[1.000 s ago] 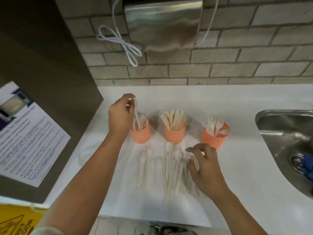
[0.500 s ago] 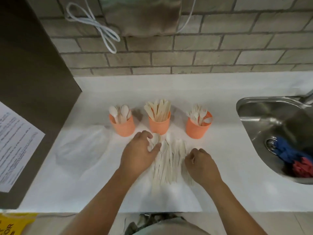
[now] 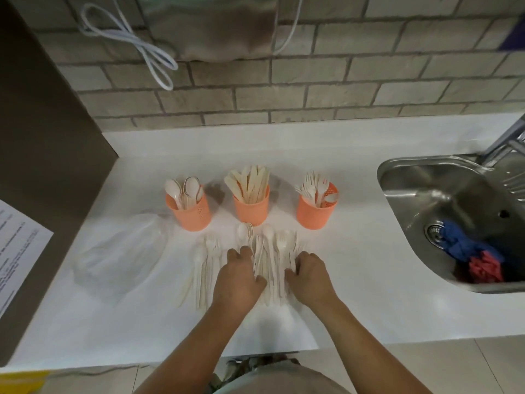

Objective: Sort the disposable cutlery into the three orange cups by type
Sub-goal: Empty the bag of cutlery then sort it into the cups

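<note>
Three orange cups stand in a row on the white counter. The left cup holds spoons, the middle cup holds flat knives, and the right cup holds forks. In front of them lies a pile of loose pale cutlery, with a smaller bunch to its left. My left hand sits on the pile's left side, fingers curled down around some pieces. My right hand curls its fingers and thumb into the pile's right edge. Both hands hide the pieces under them.
A steel sink at the right holds blue and red cloths. A clear plastic bag lies left of the cups. A brown panel with a paper notice bounds the left; a brick wall is behind.
My left hand dropped from the left cup onto the pile, then slid back along it. My right hand curled in at the pile's right side. The view tilted down.
</note>
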{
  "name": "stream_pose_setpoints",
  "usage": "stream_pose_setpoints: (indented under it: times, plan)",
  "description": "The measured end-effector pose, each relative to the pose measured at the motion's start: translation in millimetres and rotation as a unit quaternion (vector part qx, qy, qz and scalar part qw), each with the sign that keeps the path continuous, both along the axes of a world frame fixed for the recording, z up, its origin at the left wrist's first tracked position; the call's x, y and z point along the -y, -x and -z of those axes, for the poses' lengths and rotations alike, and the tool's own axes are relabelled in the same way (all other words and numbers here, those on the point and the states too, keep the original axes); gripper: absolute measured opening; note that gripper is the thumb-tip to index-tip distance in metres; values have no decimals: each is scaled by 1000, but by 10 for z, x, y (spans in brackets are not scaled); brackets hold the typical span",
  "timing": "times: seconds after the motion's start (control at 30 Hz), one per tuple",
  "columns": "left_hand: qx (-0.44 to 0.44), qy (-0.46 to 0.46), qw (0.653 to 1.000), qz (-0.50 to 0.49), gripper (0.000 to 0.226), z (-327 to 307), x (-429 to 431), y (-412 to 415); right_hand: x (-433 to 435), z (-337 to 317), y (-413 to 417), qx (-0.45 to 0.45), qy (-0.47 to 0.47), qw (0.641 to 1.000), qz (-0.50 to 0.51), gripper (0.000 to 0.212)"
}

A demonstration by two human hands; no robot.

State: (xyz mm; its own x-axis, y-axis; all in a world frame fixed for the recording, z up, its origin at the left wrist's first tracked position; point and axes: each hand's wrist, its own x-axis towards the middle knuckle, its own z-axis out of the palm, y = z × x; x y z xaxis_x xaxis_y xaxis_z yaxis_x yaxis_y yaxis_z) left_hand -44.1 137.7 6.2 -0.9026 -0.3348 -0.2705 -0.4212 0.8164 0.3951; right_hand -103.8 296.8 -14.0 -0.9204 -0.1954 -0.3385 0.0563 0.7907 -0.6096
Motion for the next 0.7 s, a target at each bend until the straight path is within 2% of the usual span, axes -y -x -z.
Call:
stream_pose_setpoints:
  times: [0.13, 0.27, 0.37, 0.53, 0.7]
  plan:
    - [5, -24, 999, -23, 54, -47, -27, 17, -19, -46, -18, -3, 49, 998, 27, 21]
    - [-7, -40, 998, -49, 54, -41, -8, 41, -80, -114, -37, 33, 114, 991, 63, 20]
    - [-25, -63, 995, -78, 57, -13, 7, 29, -136, -133, -44, 50, 123, 989, 70, 11]
    - [-67, -62, 990, -110, 52, 34, 53, -14, -203, -157, -80, 57, 143, 984, 87, 16]
    - [-70, -55, 985, -150, 49, -70, 71, -46, -268, -180, -91, 34, 153, 985, 77, 16]
